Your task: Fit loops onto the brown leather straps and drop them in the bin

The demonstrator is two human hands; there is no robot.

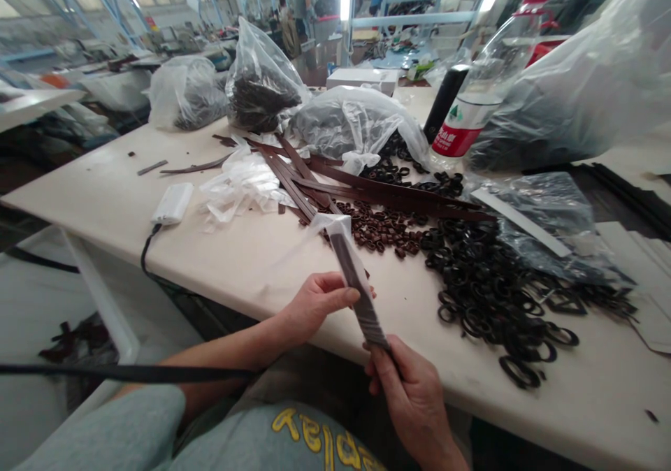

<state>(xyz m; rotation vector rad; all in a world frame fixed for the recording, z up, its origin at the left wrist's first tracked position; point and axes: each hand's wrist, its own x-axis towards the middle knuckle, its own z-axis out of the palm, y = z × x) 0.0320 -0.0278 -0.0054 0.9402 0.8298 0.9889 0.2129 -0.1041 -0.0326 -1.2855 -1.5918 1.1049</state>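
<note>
Between my two hands is a dark brown strap inside a clear plastic sleeve, held at a slant over the table's front edge. My left hand pinches it near the middle, thumb on top. Lower down, my right hand grips its near end, fingers closed around it. The sleeve's loose top flares out past the strap's far end. Beyond it lie long brown straps in a crossed pile, with small brown loops beside them. Crumpled white plastic sleeves sit left of the straps.
Black loops are heaped at the right. Stuffed plastic bags line the back, near a large bottle with a red label. A white box-shaped device with a black cable lies at the left. A white bin stands below the table.
</note>
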